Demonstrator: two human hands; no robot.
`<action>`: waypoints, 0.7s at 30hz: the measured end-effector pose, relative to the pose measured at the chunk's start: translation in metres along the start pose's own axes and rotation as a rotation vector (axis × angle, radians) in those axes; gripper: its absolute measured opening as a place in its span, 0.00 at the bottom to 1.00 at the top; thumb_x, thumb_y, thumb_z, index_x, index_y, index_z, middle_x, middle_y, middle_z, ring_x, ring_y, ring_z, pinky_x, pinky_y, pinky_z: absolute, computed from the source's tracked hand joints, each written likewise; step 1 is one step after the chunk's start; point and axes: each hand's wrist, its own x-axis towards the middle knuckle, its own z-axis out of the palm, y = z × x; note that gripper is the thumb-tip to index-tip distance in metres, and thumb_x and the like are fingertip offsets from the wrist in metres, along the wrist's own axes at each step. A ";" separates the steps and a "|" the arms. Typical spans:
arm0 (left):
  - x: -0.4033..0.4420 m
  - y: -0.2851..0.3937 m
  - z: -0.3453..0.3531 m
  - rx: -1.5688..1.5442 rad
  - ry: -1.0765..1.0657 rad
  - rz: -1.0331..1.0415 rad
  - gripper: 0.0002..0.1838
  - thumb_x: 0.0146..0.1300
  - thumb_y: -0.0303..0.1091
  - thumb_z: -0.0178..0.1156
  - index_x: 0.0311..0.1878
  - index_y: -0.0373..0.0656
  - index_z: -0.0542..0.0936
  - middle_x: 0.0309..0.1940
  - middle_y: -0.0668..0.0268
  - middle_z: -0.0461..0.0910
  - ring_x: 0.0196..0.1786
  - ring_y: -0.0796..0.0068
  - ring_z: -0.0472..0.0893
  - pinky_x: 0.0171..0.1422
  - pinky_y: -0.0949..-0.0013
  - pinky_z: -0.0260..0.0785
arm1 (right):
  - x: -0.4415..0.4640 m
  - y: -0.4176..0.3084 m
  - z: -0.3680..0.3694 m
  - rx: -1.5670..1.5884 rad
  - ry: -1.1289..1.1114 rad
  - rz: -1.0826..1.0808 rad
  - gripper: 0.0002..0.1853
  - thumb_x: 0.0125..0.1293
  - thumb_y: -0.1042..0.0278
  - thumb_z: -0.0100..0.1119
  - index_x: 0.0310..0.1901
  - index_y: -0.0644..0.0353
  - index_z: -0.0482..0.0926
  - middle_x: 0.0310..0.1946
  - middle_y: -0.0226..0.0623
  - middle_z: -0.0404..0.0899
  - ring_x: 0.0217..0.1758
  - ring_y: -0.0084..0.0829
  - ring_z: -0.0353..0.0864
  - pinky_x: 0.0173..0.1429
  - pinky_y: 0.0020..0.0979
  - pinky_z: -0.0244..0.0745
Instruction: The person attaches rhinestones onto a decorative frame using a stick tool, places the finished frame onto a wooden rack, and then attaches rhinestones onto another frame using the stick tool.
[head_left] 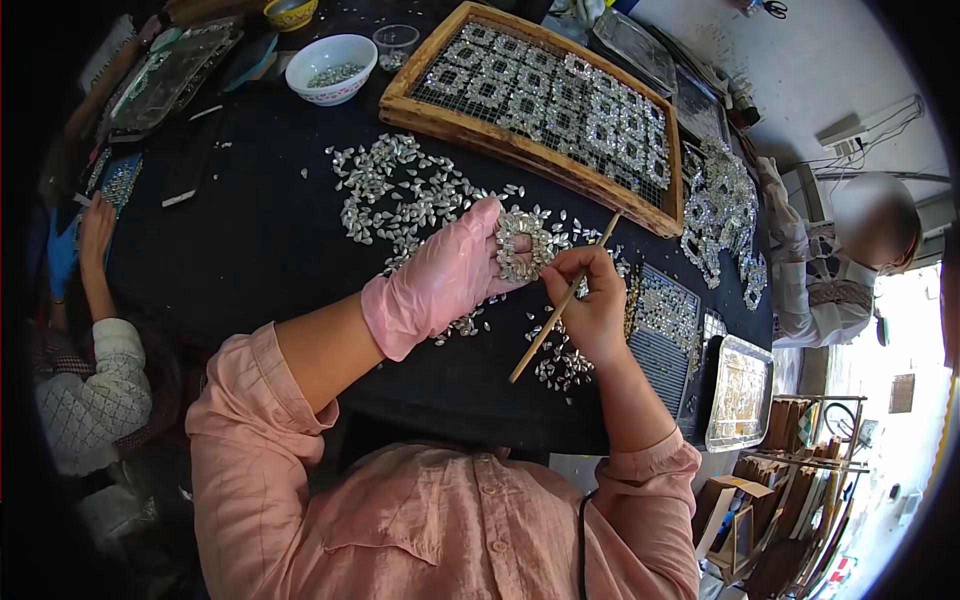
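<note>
My left hand (440, 275), in a pink glove, holds a ring-shaped rhinestone applique (507, 262) across its fingers. The ring has a gap in its middle where the fingers show through. My bare right hand (592, 295) is closed around a thin wooden stick (543, 345), which slants across the palm. Its fingertips are at the right edge of the applique; whether they pinch a stone there is too small to tell. Loose silver teardrop stones (385, 185) lie beyond my left hand. More stones (563, 370) are scattered below the right hand.
A wooden-framed mesh tray (540, 150) with rows of square rhinestone pieces stands ahead. A ridged tray (655, 345) of stones and a silver tray (740, 395) are at right. A white bowl (332, 70) is at far left. Co-workers sit left (95, 370) and right (825, 290).
</note>
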 end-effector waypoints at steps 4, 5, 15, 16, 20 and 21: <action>0.002 0.001 -0.002 -0.034 0.027 0.050 0.22 0.65 0.53 0.43 0.50 0.45 0.68 0.48 0.63 0.72 0.53 0.68 0.71 0.57 0.60 0.64 | 0.006 -0.010 -0.008 0.103 0.146 -0.061 0.06 0.62 0.69 0.53 0.34 0.63 0.71 0.27 0.35 0.76 0.30 0.24 0.75 0.35 0.25 0.70; 0.004 0.002 -0.004 -0.034 0.031 0.065 0.22 0.65 0.52 0.43 0.51 0.45 0.68 0.49 0.62 0.71 0.54 0.68 0.71 0.58 0.60 0.63 | 0.009 -0.019 -0.013 0.201 0.216 -0.046 0.09 0.65 0.66 0.48 0.36 0.64 0.72 0.27 0.35 0.75 0.30 0.23 0.74 0.36 0.25 0.69; -0.003 0.010 0.003 -0.019 0.138 0.064 0.20 0.66 0.51 0.41 0.52 0.48 0.66 0.52 0.61 0.70 0.57 0.66 0.68 0.60 0.56 0.60 | 0.011 -0.002 -0.021 0.235 0.127 -0.022 0.12 0.68 0.66 0.45 0.41 0.66 0.74 0.26 0.30 0.73 0.29 0.17 0.68 0.33 0.19 0.62; -0.003 0.009 0.004 -0.008 0.133 0.082 0.20 0.66 0.50 0.41 0.52 0.48 0.66 0.52 0.61 0.70 0.57 0.66 0.68 0.61 0.55 0.60 | 0.011 -0.002 -0.023 0.202 0.088 -0.008 0.12 0.68 0.66 0.45 0.39 0.66 0.74 0.25 0.31 0.73 0.28 0.17 0.68 0.32 0.19 0.63; -0.003 0.005 0.001 0.011 0.071 0.108 0.19 0.65 0.50 0.43 0.51 0.47 0.66 0.51 0.61 0.70 0.57 0.66 0.68 0.62 0.54 0.59 | 0.009 0.000 -0.024 0.044 0.036 0.075 0.12 0.67 0.65 0.47 0.33 0.66 0.75 0.21 0.30 0.74 0.24 0.18 0.69 0.29 0.20 0.63; -0.002 0.004 -0.001 0.010 0.044 0.103 0.20 0.65 0.50 0.43 0.52 0.47 0.66 0.51 0.61 0.70 0.57 0.65 0.68 0.62 0.53 0.59 | 0.009 0.000 -0.023 -0.003 0.049 0.101 0.13 0.67 0.64 0.48 0.32 0.65 0.75 0.20 0.30 0.74 0.22 0.18 0.69 0.27 0.20 0.63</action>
